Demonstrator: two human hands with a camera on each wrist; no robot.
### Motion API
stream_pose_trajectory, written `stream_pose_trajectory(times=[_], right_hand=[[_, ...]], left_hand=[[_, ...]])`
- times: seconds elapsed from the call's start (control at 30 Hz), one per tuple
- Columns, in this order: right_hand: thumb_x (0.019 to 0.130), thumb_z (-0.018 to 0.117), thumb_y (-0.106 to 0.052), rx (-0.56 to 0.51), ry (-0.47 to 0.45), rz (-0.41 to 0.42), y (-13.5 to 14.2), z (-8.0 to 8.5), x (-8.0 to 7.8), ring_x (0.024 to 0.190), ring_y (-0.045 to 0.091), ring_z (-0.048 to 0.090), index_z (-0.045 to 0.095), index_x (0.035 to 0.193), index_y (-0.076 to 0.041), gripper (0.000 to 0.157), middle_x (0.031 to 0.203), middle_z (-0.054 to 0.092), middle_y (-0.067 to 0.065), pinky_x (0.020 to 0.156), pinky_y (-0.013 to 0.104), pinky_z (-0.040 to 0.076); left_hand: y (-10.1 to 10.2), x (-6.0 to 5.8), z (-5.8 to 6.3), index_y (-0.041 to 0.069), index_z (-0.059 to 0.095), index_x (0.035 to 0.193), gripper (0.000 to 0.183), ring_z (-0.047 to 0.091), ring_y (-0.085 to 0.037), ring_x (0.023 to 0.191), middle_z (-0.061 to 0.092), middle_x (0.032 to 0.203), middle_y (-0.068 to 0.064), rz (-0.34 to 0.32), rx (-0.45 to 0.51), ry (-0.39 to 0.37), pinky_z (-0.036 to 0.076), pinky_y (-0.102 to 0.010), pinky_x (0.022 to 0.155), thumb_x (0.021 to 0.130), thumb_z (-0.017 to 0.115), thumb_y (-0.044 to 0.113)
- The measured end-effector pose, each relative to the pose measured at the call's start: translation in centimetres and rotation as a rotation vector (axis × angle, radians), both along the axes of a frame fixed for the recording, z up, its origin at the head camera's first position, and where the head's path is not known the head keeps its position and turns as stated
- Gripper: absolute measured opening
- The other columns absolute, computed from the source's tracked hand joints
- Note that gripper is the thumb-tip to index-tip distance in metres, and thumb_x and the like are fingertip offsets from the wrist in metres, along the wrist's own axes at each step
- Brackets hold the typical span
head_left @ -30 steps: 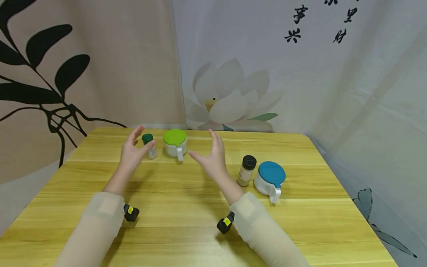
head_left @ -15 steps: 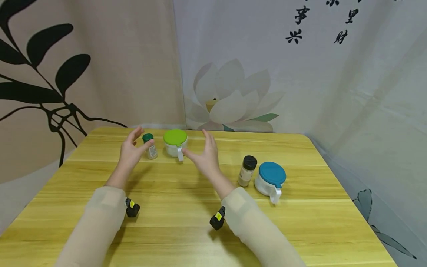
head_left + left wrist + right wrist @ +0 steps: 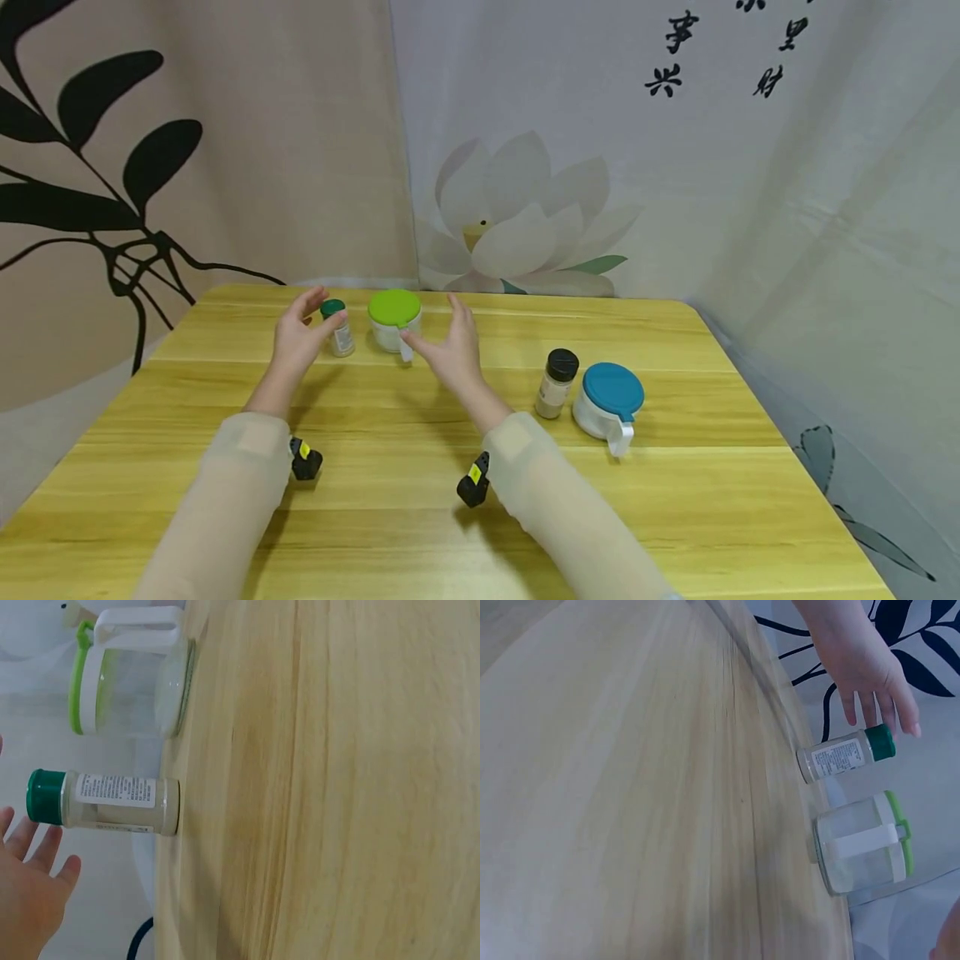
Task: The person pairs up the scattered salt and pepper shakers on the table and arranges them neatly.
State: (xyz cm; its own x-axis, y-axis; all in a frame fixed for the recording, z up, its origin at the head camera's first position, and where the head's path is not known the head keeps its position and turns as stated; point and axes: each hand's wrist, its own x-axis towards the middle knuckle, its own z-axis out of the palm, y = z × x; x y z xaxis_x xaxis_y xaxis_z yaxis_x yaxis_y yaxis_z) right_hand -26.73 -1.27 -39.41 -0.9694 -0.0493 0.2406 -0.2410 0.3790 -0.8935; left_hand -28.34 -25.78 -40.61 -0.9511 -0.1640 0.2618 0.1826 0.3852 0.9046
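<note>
My left hand (image 3: 296, 340) is beside a small seasoning bottle (image 3: 342, 340) with a dark green cap, fingers spread and thumb reaching across in front of it. In the left wrist view the fingers (image 3: 43, 851) lie close to the green cap (image 3: 46, 796); I cannot tell whether they touch. A clear seasoning jar (image 3: 859, 847) with a white handle and light green lid (image 3: 394, 308) stands upright to the bottle's right. Near that jar's handle is my right hand (image 3: 455, 350), thumb extended and fingers raised, holding nothing. Its thumb overlaps the handle in the head view; contact is unclear.
Farther right on the wooden table (image 3: 405, 533) stand a black-capped seasoning bottle (image 3: 552, 392) and a jar with a blue lid (image 3: 611, 390), side by side. Behind the table's back edge hangs a printed curtain (image 3: 525, 100).
My right hand has moved left toward the green-lidded jar, its thumb now in front of the handle. The left hand has shifted only slightly to the right. Bottles and jars stay in place.
</note>
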Motion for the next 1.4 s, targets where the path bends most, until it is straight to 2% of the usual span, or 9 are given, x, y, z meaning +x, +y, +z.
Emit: stream_pose_trajectory(times=[0.2, 0.4, 0.9, 1.2, 1.4], right_hand=[[0.079, 0.078, -0.042, 0.008, -0.016, -0.015, -0.5, -0.5, -0.7, 0.138, 0.028, 0.025, 0.024, 0.151, -0.014, 0.095, 0.154, 0.023, 0.008, 0.107, 0.047, 0.029], [0.079, 0.078, -0.041, -0.059, -0.052, -0.022, -1.0, -1.0, -1.1, 0.138, 0.029, 0.025, 0.024, 0.151, -0.013, 0.095, 0.154, 0.023, 0.010, 0.108, 0.047, 0.029], [0.079, 0.080, -0.036, -0.103, -0.095, -0.057, -2.1, -1.6, -2.7, 0.136, 0.026, 0.030, 0.025, 0.151, -0.012, 0.094, 0.151, 0.030, 0.009, 0.108, 0.041, 0.029], [0.079, 0.080, -0.032, -0.156, -0.114, 0.011, -2.8, -1.7, -2.7, 0.136, 0.030, 0.030, 0.024, 0.151, -0.010, 0.095, 0.151, 0.030, 0.013, 0.107, 0.046, 0.030], [0.079, 0.081, -0.030, -0.161, -0.138, -0.004, -3.0, -2.4, -3.2, 0.133, 0.034, 0.034, 0.025, 0.150, -0.008, 0.093, 0.149, 0.032, 0.015, 0.105, 0.047, 0.034]], left_hand=[[-0.1, 0.0, 0.0, 0.006, 0.035, 0.147, 0.073, 0.036, -0.029, 0.132, 0.043, 0.144, -0.015, 0.016, 0.002, -0.001, 0.026, -0.048, 0.108, 0.090, 0.068, 0.037], [-0.2, 0.2, -0.3, 0.007, 0.036, 0.147, 0.073, 0.038, -0.029, 0.132, 0.044, 0.144, -0.015, 0.008, 0.021, -0.021, 0.026, -0.046, 0.109, 0.089, 0.067, 0.038], [0.4, -0.4, -0.7, 0.005, 0.038, 0.145, 0.069, 0.041, -0.030, 0.129, 0.046, 0.141, -0.018, 0.017, 0.069, -0.007, 0.030, -0.046, 0.107, 0.090, 0.068, 0.034], [0.6, -0.6, -0.8, 0.007, 0.037, 0.147, 0.070, 0.041, -0.031, 0.128, 0.045, 0.142, -0.016, 0.017, 0.097, -0.050, 0.032, -0.046, 0.106, 0.090, 0.067, 0.036], [0.7, -0.7, -1.1, 0.007, 0.037, 0.147, 0.067, 0.043, -0.033, 0.124, 0.046, 0.140, -0.018, 0.031, 0.113, -0.073, 0.039, -0.046, 0.101, 0.092, 0.066, 0.032]])
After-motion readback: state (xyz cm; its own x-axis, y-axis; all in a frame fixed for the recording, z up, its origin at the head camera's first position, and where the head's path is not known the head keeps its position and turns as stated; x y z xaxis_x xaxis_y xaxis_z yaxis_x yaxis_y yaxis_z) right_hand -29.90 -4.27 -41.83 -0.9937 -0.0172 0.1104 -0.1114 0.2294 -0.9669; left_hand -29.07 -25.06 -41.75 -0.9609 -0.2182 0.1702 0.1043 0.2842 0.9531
